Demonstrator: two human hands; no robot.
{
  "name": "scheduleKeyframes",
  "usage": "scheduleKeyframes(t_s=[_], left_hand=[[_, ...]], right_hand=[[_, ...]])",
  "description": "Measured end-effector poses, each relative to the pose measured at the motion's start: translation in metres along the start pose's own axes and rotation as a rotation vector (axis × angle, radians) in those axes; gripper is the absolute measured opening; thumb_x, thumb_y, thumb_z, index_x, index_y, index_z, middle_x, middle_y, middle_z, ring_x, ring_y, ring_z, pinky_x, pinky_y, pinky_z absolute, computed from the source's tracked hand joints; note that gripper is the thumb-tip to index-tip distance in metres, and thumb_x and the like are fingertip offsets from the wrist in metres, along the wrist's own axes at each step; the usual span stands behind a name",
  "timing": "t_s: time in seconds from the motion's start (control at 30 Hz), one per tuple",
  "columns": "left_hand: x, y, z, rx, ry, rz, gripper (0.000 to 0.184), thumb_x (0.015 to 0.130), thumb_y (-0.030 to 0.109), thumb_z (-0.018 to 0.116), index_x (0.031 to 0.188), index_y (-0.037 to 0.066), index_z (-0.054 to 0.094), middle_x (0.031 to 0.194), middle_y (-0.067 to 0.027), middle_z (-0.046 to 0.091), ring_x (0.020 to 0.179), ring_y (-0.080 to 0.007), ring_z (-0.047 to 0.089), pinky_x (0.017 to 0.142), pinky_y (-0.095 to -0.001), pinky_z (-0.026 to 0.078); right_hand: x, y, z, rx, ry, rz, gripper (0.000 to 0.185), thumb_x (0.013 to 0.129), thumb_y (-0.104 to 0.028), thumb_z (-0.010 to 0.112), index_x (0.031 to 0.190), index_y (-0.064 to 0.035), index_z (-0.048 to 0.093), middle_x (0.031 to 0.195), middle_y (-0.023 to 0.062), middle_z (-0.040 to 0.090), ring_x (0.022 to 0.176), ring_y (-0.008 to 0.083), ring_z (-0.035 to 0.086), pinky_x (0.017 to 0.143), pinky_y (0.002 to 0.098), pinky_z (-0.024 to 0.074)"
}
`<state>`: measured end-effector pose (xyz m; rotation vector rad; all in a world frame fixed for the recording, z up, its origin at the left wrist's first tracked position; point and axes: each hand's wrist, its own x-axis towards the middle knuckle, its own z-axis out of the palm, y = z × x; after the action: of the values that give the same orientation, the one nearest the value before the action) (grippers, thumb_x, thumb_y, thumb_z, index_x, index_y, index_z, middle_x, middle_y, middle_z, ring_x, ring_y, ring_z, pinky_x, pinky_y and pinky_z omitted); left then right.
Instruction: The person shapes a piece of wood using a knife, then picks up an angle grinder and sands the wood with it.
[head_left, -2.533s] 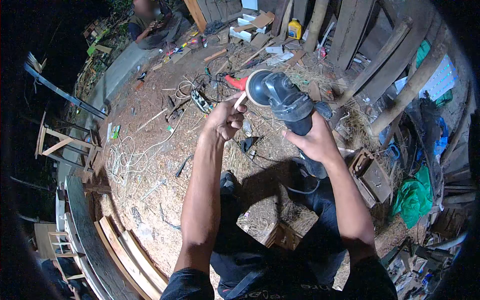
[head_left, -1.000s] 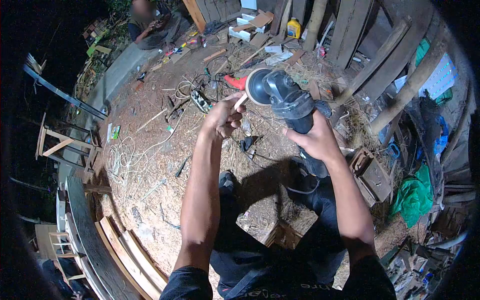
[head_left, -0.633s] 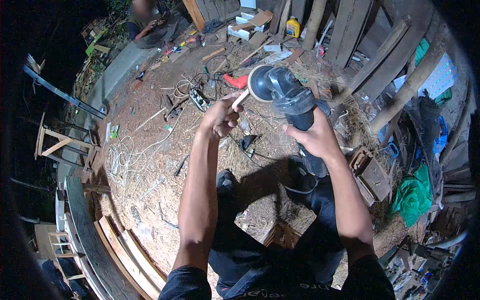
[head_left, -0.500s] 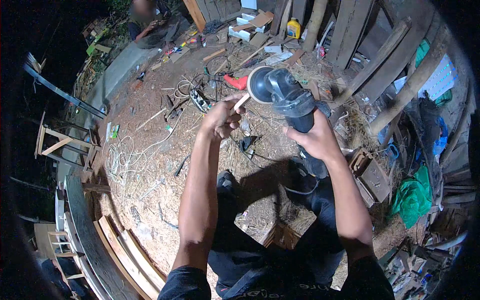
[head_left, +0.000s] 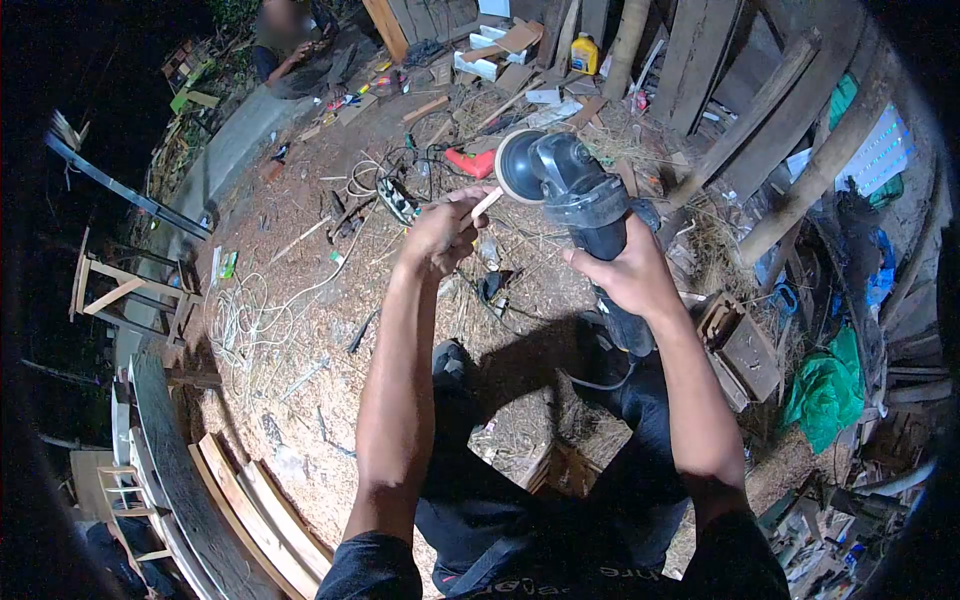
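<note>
My right hand [head_left: 630,268] is wrapped round the dark body of an angle grinder [head_left: 590,205], its thumb lying along the near side. A round sanding disc [head_left: 520,166] with a pale rim is fitted at the grinder's head and faces left. In my left hand [head_left: 442,236] a small pale wooden stick [head_left: 487,203] is pinched, its upper end at the disc's lower left edge. Whether the stick presses on the disc or only sits beside it, I cannot tell. The grinder's cord [head_left: 600,384] hangs from its lower end near my knee.
A red power tool [head_left: 470,163] and a hammer [head_left: 343,215] lie on the sawdust-covered ground. White cable [head_left: 250,320] is coiled at left. Planks [head_left: 250,510] stand lower left; a wooden box [head_left: 740,350] and green plastic bag [head_left: 828,390] sit right. Another person [head_left: 290,45] is at the back.
The hands, grinder and stick have barely moved. The surroundings shift very slightly in view.
</note>
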<state>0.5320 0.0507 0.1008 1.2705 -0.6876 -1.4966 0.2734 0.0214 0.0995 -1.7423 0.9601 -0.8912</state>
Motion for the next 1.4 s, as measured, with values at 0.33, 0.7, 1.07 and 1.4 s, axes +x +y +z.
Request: scheduleKeyframes(t_s=[0.33, 0.7, 1.07, 1.4], left_hand=[[-0.003, -0.002, 0.007, 0.199, 0.108, 0.098, 0.022, 0.094, 0.017, 0.048, 0.106, 0.010, 0.064, 0.069, 0.0048, 0.052, 0.047, -0.0021, 0.035, 0.038, -0.0174, 0.023], [0.000, -0.007, 0.003, 0.237, 0.151, 0.137, 0.022, 0.095, 0.020, 0.051, 0.105, 0.011, 0.068, 0.067, 0.0064, 0.054, 0.046, -0.0026, 0.032, 0.041, -0.0195, 0.022], [0.006, -0.006, 0.001, 0.028, 0.133, 0.146, 0.026, 0.098, 0.018, 0.042, 0.114, 0.009, 0.062, 0.072, 0.0029, 0.053, 0.045, -0.0025, 0.035, 0.038, -0.0171, 0.026], [0.005, 0.001, -0.003, -0.319, -0.007, -0.029, 0.022, 0.098, 0.013, 0.036, 0.115, 0.012, 0.052, 0.067, 0.0025, 0.050, 0.040, -0.0007, 0.028, 0.035, -0.0173, 0.021]], right_hand=[[-0.002, -0.007, -0.001, -0.010, 0.000, 0.034, 0.045, 0.072, -0.013, 0.078, 0.111, -0.0022, 0.058, 0.099, 0.0040, 0.062, 0.089, 0.0140, 0.056, 0.085, 0.0316, 0.0452], [0.001, 0.002, 0.002, 0.002, 0.026, 0.082, 0.044, 0.071, -0.019, 0.078, 0.107, -0.0030, 0.058, 0.095, 0.0073, 0.063, 0.085, 0.0173, 0.059, 0.078, 0.0329, 0.0474], [-0.002, -0.002, 0.006, -0.030, 0.029, -0.013, 0.044, 0.072, -0.013, 0.078, 0.109, -0.0021, 0.057, 0.093, 0.0030, 0.061, 0.083, 0.0144, 0.056, 0.080, 0.0319, 0.0463], [0.001, 0.001, 0.004, 0.030, 0.014, -0.029, 0.042, 0.072, -0.013, 0.077, 0.109, -0.0028, 0.058, 0.091, 0.0016, 0.060, 0.079, 0.0119, 0.055, 0.074, 0.0291, 0.0470]])
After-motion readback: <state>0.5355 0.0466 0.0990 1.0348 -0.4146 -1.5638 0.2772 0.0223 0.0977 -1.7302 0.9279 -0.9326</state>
